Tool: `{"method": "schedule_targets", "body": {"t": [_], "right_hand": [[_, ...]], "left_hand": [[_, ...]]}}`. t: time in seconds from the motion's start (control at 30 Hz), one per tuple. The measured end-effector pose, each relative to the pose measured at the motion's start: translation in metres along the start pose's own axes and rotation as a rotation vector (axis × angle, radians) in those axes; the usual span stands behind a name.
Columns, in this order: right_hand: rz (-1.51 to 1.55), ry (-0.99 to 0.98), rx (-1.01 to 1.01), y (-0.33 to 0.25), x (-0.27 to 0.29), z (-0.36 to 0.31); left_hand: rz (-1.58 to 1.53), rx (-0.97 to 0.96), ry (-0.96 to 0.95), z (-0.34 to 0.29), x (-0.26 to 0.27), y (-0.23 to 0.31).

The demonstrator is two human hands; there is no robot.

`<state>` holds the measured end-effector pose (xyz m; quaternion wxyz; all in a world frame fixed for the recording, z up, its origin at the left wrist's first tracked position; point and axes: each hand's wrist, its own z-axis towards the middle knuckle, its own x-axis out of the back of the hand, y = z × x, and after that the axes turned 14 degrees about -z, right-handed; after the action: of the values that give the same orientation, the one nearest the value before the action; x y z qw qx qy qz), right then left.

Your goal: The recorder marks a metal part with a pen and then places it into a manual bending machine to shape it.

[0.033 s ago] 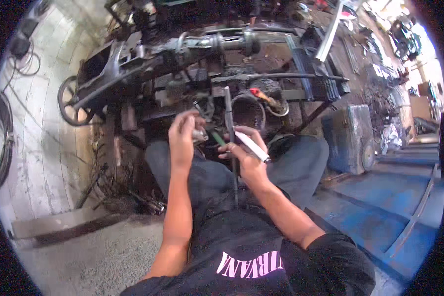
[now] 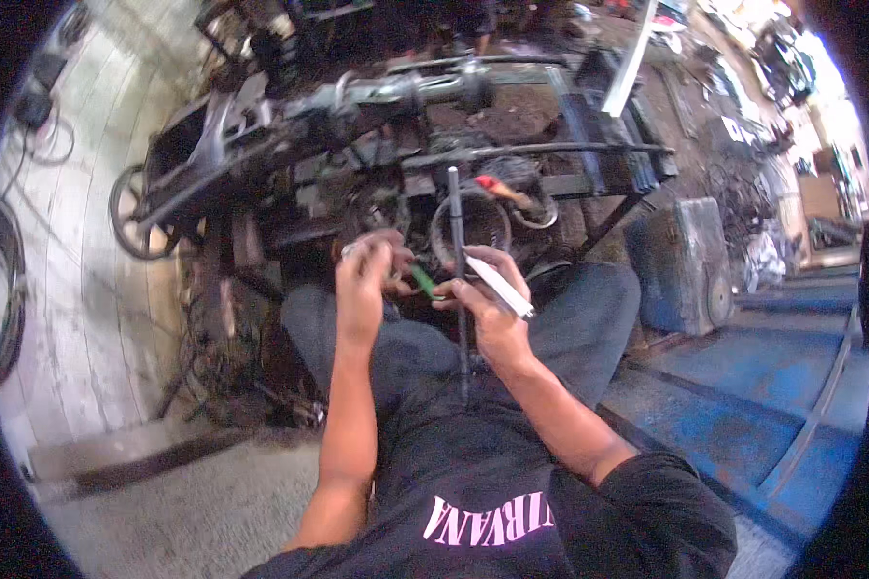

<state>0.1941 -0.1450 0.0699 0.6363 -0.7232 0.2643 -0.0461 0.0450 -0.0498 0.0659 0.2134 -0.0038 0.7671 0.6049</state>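
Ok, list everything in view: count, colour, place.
thin rod: one, dark, upright at right hand
marker: one, white, in right hand
slim piece: one, green, between hands
round vessel: one, grey, beyond right hand
tool: one, red and tan, right of vessel
machine: one, dark, across top
spoked wheel: one, black, machine's left end
box: one, blue-grey, right
coil: one, black, far left
clutter: uncounted, mixed colours, upper right
trouser legs: two, grey, below hands
left hand: one, bare, left of rod
right hand: one, bare, at rod
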Motion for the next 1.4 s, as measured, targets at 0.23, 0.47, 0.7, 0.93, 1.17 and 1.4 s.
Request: {"method": "schedule_targets", "body": {"t": [0.23, 0.47, 0.7, 0.93, 1.17, 1.4], "right_hand": [[-0.186, 0.418, 0.272, -0.049, 0.093, 0.006], [-0.218, 0.572, 0.224, -0.057, 0.202, 0.039], [-0.260, 0.783, 0.254, -0.039, 0.283, 0.015], [-0.155, 0.816, 0.123, -0.041, 0.303, -0.016], [-0.272, 0.790, 0.240, -0.036, 0.309, 0.000], [-0.440, 0.954, 0.313, -0.021, 0.325, 0.049]], "left_hand": [[0.490, 0.101, -0.548, -0.025, -0.140, -0.011], [0.656, 0.135, -0.727, 0.021, -0.254, -0.077], [0.409, 0.405, -0.731, 0.055, -0.313, -0.142], [0.292, 0.411, -0.654, 0.073, -0.351, -0.167], [0.257, 0.336, -0.624, 0.103, -0.376, -0.190], [0.474, 0.205, -0.491, 0.115, -0.399, -0.178]]}}
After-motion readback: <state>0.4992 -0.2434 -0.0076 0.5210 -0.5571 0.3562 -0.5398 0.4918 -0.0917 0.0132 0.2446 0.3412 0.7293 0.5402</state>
